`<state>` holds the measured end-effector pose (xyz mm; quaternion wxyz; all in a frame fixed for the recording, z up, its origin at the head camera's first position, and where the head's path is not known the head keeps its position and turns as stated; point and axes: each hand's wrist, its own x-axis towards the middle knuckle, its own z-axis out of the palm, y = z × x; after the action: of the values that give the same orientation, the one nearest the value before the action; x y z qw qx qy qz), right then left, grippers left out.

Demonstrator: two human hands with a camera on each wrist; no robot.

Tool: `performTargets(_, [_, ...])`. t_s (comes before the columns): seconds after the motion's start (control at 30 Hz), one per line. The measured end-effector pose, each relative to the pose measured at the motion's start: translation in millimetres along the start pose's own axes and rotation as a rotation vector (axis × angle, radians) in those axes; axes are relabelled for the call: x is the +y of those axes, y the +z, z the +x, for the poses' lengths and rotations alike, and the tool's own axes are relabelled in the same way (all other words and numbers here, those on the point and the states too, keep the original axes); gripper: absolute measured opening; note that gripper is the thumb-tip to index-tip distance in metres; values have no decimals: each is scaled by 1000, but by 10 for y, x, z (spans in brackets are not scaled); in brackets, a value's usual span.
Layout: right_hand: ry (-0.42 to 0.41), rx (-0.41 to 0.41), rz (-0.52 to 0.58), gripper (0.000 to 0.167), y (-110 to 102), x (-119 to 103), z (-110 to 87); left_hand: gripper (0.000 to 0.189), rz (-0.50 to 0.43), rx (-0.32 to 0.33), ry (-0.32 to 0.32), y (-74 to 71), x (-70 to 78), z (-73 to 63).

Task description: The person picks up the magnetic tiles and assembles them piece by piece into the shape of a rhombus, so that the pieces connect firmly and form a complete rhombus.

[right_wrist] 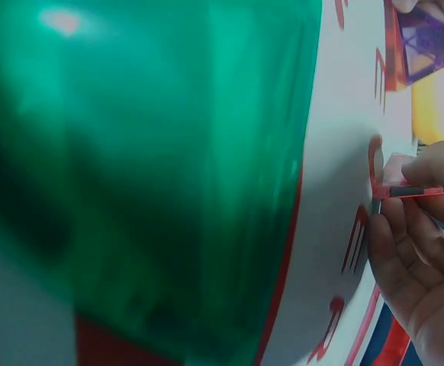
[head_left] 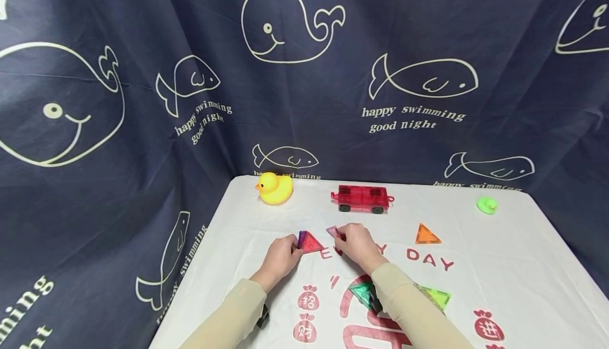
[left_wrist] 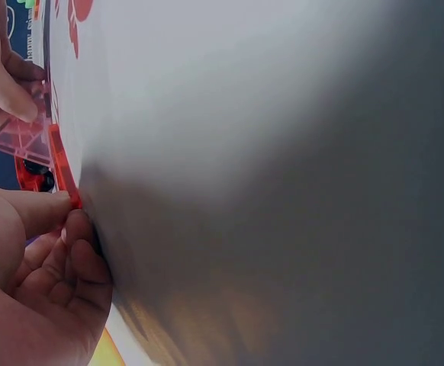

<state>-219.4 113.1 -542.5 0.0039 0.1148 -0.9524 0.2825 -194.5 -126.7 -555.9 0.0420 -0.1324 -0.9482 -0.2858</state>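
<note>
My left hand (head_left: 280, 259) pinches the edge of a red translucent triangle tile (head_left: 311, 242) lying on the white tabletop. A purple translucent tile (right_wrist: 433, 47) stands upright along that tile's left edge, close to my fingers. To the right, my right hand (head_left: 357, 244) grips a pink translucent triangle tile (left_wrist: 24, 139) between thumb and fingers, tilted up near the cloth. A small gap separates the pink tile from the red one in the head view. Under my right forearm lies a green triangle tile (head_left: 363, 293), which looms large in the right wrist view.
Behind the hands stand a yellow duck (head_left: 276, 189) and a red wheeled wagon (head_left: 363, 198). A small green duck (head_left: 487, 205) sits at the far right. An orange triangle tile (head_left: 427, 235) and a yellow-green one (head_left: 436, 297), partly hidden by my sleeve, lie to the right.
</note>
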Motion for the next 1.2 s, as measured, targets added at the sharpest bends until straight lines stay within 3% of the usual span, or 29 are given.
performTargets(0.13, [-33,18,-19,16,52,-53,12,23,-7,0,4,2,-2,0])
performTargets(0.23, [-9,8,-24,9,78,-92,23,23,-9,0,7,-1,-5,-4])
performTargets(0.37, [6,-2,-33,10,87,-134,40,25,-10,9,24,-14,-9,0])
performTargets(0.63, [-72,25,-58,9,105,-216,91,22,-11,-2,5,-22,-12,46])
performTargets(0.77, [-88,29,-62,12,135,-251,105,23,-9,-1,14,-27,-7,48])
performTargets(1.0, [-121,64,-60,38,201,-274,118,24,-8,5,27,-25,-17,37])
performTargets(1.2, [-143,75,-51,38,259,-311,108,23,-10,4,32,-18,-25,20])
